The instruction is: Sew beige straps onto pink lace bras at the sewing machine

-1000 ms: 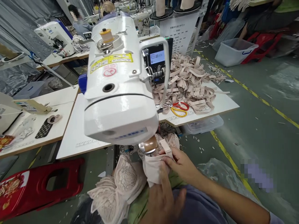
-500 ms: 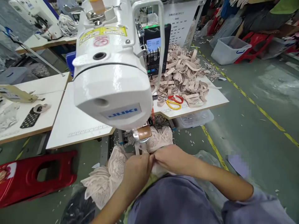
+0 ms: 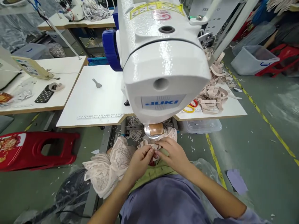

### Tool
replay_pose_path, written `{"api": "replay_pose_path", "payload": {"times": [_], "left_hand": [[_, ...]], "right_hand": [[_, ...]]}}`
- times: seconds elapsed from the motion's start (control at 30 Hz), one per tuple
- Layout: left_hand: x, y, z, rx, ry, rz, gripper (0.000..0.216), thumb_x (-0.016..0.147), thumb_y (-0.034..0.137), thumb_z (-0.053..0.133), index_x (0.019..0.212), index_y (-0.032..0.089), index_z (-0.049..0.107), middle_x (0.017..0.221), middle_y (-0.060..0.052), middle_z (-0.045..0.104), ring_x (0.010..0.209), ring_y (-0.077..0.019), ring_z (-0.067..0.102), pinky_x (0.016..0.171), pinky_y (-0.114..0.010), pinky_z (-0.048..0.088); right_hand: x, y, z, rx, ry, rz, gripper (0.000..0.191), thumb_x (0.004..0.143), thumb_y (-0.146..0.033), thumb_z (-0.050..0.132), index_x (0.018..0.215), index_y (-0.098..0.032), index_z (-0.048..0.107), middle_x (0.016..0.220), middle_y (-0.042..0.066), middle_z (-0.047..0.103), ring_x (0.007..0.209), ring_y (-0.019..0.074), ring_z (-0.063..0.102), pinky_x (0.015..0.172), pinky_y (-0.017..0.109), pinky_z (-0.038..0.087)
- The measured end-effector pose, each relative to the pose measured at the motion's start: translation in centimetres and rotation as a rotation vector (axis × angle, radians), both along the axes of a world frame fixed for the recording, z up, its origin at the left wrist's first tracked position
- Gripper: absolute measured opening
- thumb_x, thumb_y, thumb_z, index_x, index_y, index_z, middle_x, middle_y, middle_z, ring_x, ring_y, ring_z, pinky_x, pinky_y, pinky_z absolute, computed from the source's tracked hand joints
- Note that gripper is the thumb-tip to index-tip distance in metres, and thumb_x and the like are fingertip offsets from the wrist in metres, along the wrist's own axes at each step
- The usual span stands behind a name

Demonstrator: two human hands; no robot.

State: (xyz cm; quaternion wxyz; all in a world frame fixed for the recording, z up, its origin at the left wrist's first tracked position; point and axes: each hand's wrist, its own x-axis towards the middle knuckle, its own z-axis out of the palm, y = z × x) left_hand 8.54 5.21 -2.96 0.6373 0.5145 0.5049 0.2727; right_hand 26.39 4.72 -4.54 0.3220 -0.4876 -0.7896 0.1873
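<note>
Under the head of a white JUKI sewing machine (image 3: 163, 77), a beige lace bra (image 3: 172, 133) lies partly behind my hands. My left hand (image 3: 140, 160) pinches a pale edge of it between thumb and fingers. Close beside, my right hand (image 3: 174, 155) grips the same edge, its fingers bent and the tips nearly meeting the left ones. Just beyond the fingertips is the machine's round metal and copper-coloured foot area (image 3: 154, 130). Several more lace bras (image 3: 105, 172) hang in a bunch left of my left hand.
Beige straps (image 3: 213, 96) are heaped on the right of the white table (image 3: 93, 96), with red-and-yellow-handled scissors (image 3: 190, 107) beside them. A small grey spoon-shaped item (image 3: 97, 83) lies on the left part. A red stool (image 3: 39, 149) stands left; a clear bin (image 3: 201, 126) sits below the table.
My view has shifted, so the machine head appears further right and larger. My hands have turned from closed fists to a finer fingertip pinch on the bra's edge.
</note>
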Motion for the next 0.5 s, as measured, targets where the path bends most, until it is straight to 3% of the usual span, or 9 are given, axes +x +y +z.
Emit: {"api": "replay_pose_path", "payload": {"times": [0.2,0.5], "left_hand": [[0.15,-0.01,-0.06,0.095,0.124,-0.030,0.034,0.090,0.043,0.046,0.066,0.020,0.053,0.059,0.003,0.050,0.054,-0.0130,0.046,0.053,-0.024,0.036],[0.66,0.31,0.36,0.066,0.171,-0.021,0.036,0.087,0.046,0.039,0.062,0.022,0.049,0.054,0.002,0.048,0.052,-0.0149,0.046,0.053,-0.028,0.035]], "right_hand": [[-0.09,0.14,-0.33,0.068,-0.087,0.014,0.021,0.097,-0.027,0.053,0.104,-0.018,0.071,0.094,0.010,0.066,0.085,0.0204,0.062,0.071,0.032,0.053],[-0.49,0.61,-0.10,0.148,-0.044,0.027,0.024,0.099,-0.031,0.049,0.089,-0.019,0.068,0.089,0.009,0.066,0.084,0.0175,0.063,0.071,0.027,0.053]]}}
